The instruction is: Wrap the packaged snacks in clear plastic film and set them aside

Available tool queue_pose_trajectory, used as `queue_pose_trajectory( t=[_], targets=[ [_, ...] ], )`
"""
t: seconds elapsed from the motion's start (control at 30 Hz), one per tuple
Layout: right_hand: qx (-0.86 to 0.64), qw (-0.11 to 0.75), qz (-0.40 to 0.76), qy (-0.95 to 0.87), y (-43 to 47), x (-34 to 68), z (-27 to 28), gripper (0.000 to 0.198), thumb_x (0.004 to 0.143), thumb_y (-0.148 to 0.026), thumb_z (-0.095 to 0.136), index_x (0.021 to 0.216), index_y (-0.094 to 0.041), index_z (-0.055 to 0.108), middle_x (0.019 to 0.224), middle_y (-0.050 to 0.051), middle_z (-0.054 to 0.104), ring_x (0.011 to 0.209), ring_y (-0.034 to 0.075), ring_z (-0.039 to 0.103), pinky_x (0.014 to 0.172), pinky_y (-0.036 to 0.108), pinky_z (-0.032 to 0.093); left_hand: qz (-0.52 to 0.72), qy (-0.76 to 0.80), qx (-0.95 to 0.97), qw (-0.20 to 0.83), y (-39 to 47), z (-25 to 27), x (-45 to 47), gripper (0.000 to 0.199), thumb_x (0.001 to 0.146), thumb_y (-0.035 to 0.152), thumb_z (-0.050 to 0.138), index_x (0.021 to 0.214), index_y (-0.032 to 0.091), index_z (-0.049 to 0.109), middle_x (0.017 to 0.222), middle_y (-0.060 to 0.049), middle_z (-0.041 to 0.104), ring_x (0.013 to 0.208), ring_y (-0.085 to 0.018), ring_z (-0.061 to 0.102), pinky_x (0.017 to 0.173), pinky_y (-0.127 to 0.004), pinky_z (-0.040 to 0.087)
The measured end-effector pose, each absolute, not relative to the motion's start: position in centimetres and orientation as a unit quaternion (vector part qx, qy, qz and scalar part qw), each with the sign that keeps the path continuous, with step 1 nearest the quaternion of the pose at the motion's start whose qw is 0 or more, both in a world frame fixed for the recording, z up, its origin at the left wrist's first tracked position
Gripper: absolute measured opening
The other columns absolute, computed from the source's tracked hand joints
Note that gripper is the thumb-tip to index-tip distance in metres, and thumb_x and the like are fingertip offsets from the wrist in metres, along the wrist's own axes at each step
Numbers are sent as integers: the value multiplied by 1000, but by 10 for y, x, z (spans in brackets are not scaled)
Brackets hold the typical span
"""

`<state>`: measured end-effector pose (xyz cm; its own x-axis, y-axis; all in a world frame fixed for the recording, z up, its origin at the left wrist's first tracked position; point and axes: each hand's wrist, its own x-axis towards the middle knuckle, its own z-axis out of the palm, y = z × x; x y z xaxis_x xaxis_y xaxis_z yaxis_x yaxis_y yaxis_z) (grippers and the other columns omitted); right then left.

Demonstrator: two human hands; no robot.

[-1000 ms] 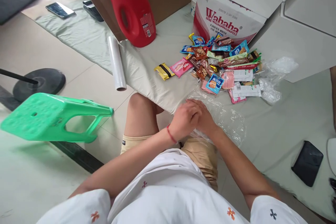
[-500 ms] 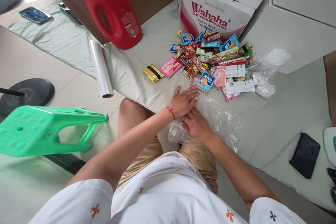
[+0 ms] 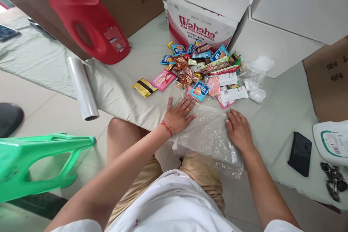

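A clear plastic bag (image 3: 208,130) lies spread on the cloth-covered surface and hangs over its front edge. My left hand (image 3: 179,116) rests flat at the bag's left side, fingers spread, with its fingertips close to a blue snack packet (image 3: 199,90). On the bag's right edge lies my right hand (image 3: 239,128), fingers stretched forward and the thumb apart. Neither hand grips anything. Beyond the hands is a pile of wrapped snacks (image 3: 190,72), with a pink packet (image 3: 163,79) and a yellow packet (image 3: 144,87) at its left.
A red jug (image 3: 114,43) and a roll of clear film (image 3: 83,88) are on the left. A Wahaha carton (image 3: 201,25) stands behind the snacks. Crumpled plastic (image 3: 257,79), a black phone (image 3: 299,154) and keys (image 3: 334,181) lie rightward. A green stool (image 3: 40,166) stands lower left.
My right hand has moved right, away from my left hand, and the plastic bag now lies flatter between them. The view has shifted, so the surroundings sit differently.
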<state>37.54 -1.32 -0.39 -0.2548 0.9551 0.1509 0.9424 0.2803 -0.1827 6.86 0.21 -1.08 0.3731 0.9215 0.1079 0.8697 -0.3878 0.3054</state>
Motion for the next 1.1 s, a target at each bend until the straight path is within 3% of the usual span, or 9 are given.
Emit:
queue_pose_trajectory(
  t=[0.1,0.23,0.33,0.43,0.53,0.6,0.77,0.97,1.1],
  targets=[
    [-633,180,-5,-753,-7,388,7,48,105,-38,38,135,-9,64,143,22,59,138,35,50,113,58,41,123,546,820,117,6,-8,66,61,105,52,30,161,28,29,166,-8,33,156,-28,26,121,-72,-10],
    [-514,257,58,-816,-36,337,30,39,104,-30,45,135,-18,64,135,14,67,130,30,55,111,53,46,126,554,801,189,13,3,61,59,105,48,30,161,27,31,165,-7,37,156,-27,27,123,-71,3],
    [-380,190,151,-893,-69,281,33,36,103,-27,49,134,-22,65,138,10,65,134,27,52,116,50,43,151,570,778,219,11,19,58,50,105,42,33,147,25,54,157,-5,51,154,-27,32,123,-68,15],
    [-355,131,169,-910,-83,249,21,40,102,-32,52,139,-20,61,150,11,57,142,29,45,121,56,36,201,598,764,134,-5,40,64,39,102,35,41,118,21,73,140,-8,67,146,-31,43,120,-62,27],
    [-366,113,176,-907,-83,245,9,41,101,-32,54,140,-19,60,150,13,56,144,30,43,123,57,31,204,577,783,114,-25,49,81,37,101,30,42,106,19,76,124,-9,75,125,-29,61,107,-52,43],
    [-369,111,187,-904,-86,248,4,42,100,-32,55,140,-19,60,147,13,59,144,30,42,124,56,30,173,567,793,143,-33,43,94,36,101,30,42,112,18,74,128,-10,73,122,-27,63,102,-48,47],
    [-372,119,205,-897,-114,259,8,52,99,-34,58,147,-15,53,152,16,53,147,34,38,123,60,30,150,600,776,123,-41,7,111,49,105,39,35,145,19,56,158,-8,49,148,-29,42,121,-55,32],
    [-379,229,310,-841,-95,276,28,34,106,-27,43,132,-24,65,118,8,75,116,21,66,104,42,54,130,583,795,101,-49,-7,111,56,106,43,30,157,25,41,166,-6,35,157,-31,25,125,-66,9],
    [-373,138,191,-898,-38,326,16,42,106,-38,44,143,-24,59,149,8,59,142,27,49,121,55,35,116,575,804,99,-48,-6,109,60,104,48,33,160,25,35,167,-8,31,157,-33,23,123,-72,1]
  ],
)
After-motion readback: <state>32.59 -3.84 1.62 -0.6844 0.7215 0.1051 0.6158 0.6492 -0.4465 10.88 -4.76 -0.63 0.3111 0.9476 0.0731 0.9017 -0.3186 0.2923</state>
